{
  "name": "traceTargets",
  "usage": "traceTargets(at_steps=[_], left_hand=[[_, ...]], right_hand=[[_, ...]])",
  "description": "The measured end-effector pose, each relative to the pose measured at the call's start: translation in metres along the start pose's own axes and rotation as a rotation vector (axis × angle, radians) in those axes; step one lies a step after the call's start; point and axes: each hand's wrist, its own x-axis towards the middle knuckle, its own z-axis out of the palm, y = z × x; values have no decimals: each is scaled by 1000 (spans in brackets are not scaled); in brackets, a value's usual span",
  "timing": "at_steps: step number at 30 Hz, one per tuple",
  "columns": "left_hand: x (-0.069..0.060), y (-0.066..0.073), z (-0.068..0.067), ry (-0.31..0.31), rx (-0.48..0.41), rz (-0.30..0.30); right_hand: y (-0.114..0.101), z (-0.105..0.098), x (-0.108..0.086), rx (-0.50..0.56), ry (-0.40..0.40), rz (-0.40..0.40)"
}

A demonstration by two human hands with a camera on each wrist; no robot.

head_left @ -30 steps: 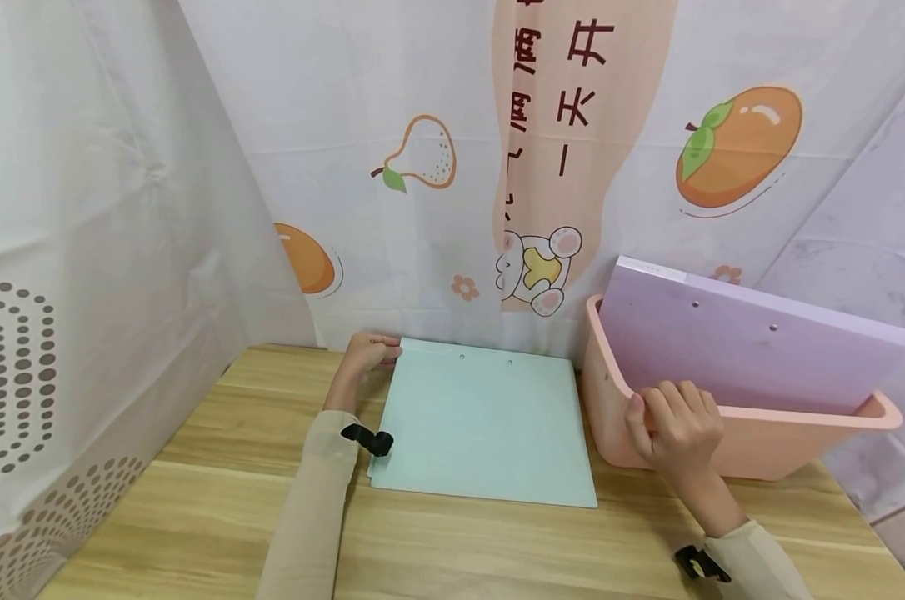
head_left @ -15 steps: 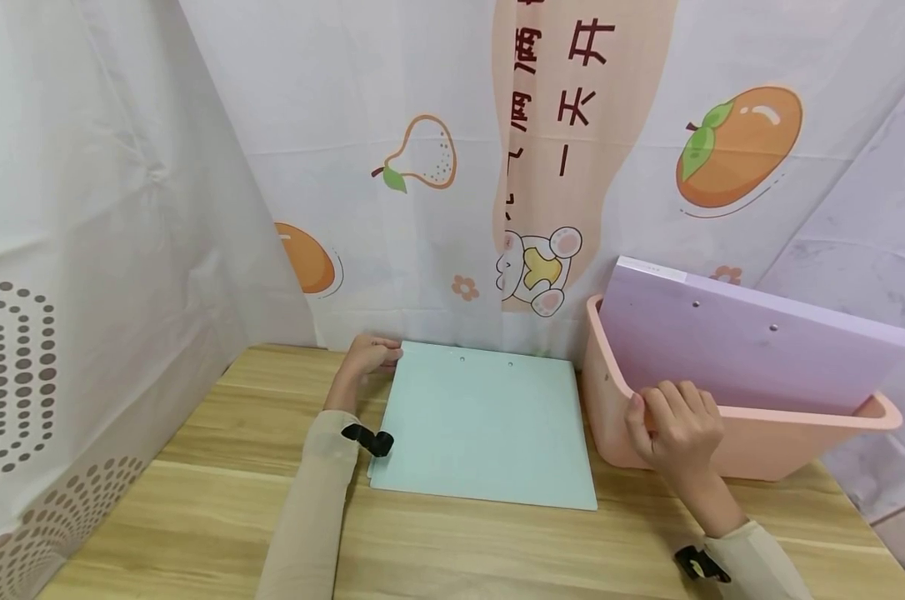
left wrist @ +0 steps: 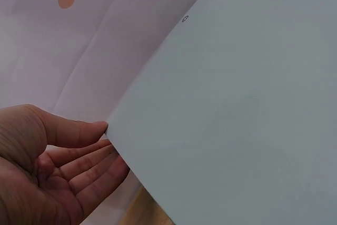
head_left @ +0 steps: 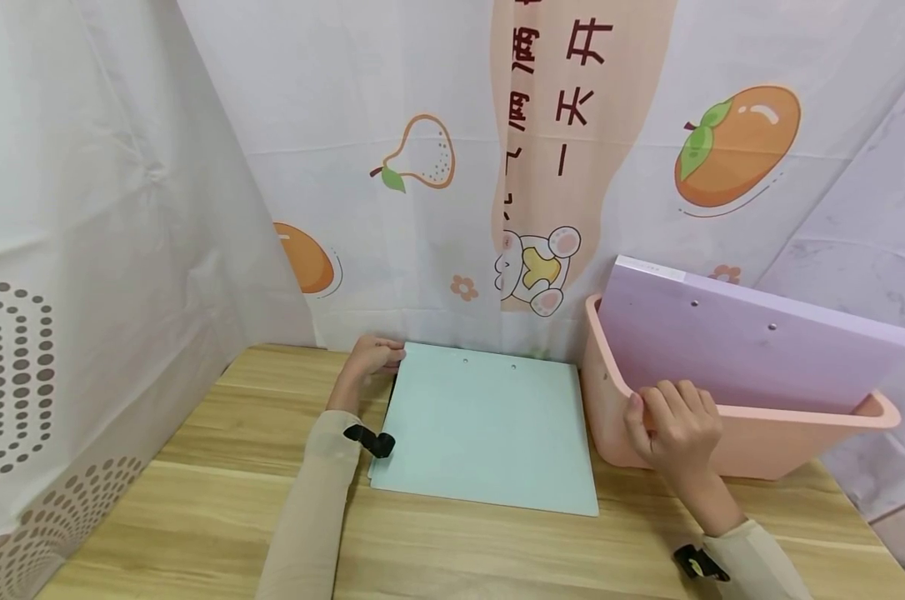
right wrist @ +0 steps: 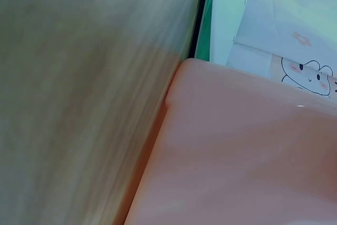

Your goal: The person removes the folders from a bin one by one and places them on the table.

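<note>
A pale mint-green file folder (head_left: 490, 429) with two small rivets near its far edge lies in the middle of the table. At its far left corner my left hand (head_left: 370, 358) pinches the cover; in the left wrist view the thumb is at the corner and the other fingers (left wrist: 89, 175) reach behind the edge. To the right stands a pink plastic bin (head_left: 782, 442), and my right hand (head_left: 673, 429) grips its near left rim. A purple file folder (head_left: 752, 342) leans inside the bin. The right wrist view shows the bin wall (right wrist: 253, 140), not the hand clearly.
The wooden table (head_left: 220, 517) meets a printed cloth (head_left: 392, 258) hanging behind the folder and bin. Another cloth (head_left: 47, 250) hangs along the left side. In the right wrist view the mint folder's side (right wrist: 221, 19) shows beyond the bin's end.
My left hand has shifted slightly right with the mint folder's cover. The cover's far left corner and near right corner have moved a little. My right hand, the bin and the purple folder stay put.
</note>
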Motion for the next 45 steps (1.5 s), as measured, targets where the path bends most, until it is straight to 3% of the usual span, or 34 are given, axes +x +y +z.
traceTargets(at_steps=[15,45], left_hand=[[3,-2,4,-15,10,38],[5,-4,5,-23,16,53]], right_hand=[[-1,1,2,2,15,-4],[0,1,0,1,17,-7]])
